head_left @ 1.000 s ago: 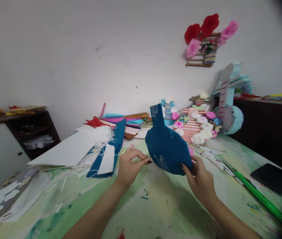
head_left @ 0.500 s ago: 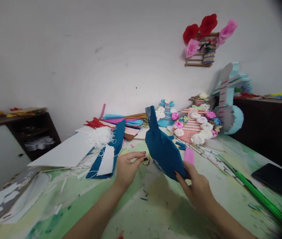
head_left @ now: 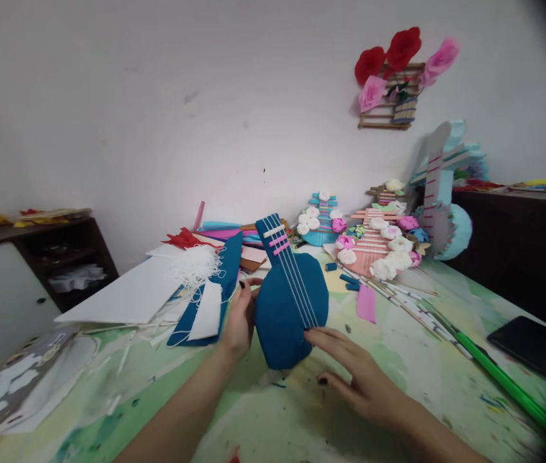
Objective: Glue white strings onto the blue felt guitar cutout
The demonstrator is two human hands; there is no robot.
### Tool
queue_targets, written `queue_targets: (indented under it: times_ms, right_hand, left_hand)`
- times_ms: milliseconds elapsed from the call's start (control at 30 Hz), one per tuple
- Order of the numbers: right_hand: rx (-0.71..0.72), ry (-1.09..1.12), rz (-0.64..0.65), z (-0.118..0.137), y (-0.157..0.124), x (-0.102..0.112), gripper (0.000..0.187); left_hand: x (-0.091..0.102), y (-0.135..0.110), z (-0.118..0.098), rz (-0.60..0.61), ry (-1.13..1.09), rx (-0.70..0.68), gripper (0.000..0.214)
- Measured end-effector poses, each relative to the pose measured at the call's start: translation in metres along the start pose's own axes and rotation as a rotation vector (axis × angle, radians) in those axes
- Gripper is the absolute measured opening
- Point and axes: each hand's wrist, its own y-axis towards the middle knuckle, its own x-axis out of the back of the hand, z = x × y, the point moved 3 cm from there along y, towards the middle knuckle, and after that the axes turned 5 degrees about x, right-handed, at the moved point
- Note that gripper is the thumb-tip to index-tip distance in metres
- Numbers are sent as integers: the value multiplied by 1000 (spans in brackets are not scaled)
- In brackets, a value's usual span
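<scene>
A dark blue toy guitar (head_left: 285,308) stands tilted in the middle, its front toward me. White strings (head_left: 296,283) run down its neck and body, crossed near the top by white and pink strips (head_left: 277,239). My left hand (head_left: 241,318) grips the guitar's left edge, the thumb showing in front and the other fingers partly hidden behind the body. At the lower ends of the strings, the fingertips of my right hand (head_left: 357,373) touch the front, with fingers stretched out and thumb apart.
Left lie blue sheets (head_left: 229,270), white string (head_left: 195,267) and white card (head_left: 128,292). Flower-trimmed paper guitars (head_left: 373,241) stand behind, right. Paper sticks (head_left: 410,308), a pink strip (head_left: 366,303), a green roll (head_left: 499,376) and a black phone (head_left: 533,344) lie on the right.
The guitar has turned so its stringed front faces me, and it sits further left. My left hand now grips it; my right hand has released its hold and touches the front.
</scene>
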Motion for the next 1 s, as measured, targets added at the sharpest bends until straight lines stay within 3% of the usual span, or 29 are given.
queue_targets:
  times_ms: [133,200,267,400,600,700,800,867,1000]
  right_hand:
    - [-252,-78,-484,-28,-9,18,26]
    - [-447,-54,-605,-47,-14,23,27]
    - [-577,90,-614,-66,-17,23,38]
    - [-651,507,-598,-85,-16,13,63]
    - [-658,805,-563,-68,-8,15,43]
    - [-703,889,-529,-61,-7,14,43]
    - [-754,888,-580,-61,-9,13,44]
    - [-778,882,-636,-63,-11,12,44]
    - [-806,905,-746,-68,-15,12,42]
  left_hand:
    - [-2,-1,1,149,86,-40,79]
    - [0,1,5,141,158,-19,78]
    - [3,3,7,122,170,-16,69]
    - [6,8,8,139,120,-28,58]
    - [9,9,-1,116,56,-6,60]
    - [11,11,-6,137,46,-11,58]
    - [15,15,-9,124,13,-24,52]
    - [20,20,-10,54,-27,-34,43]
    - [35,28,-8,-206,-51,-4,18]
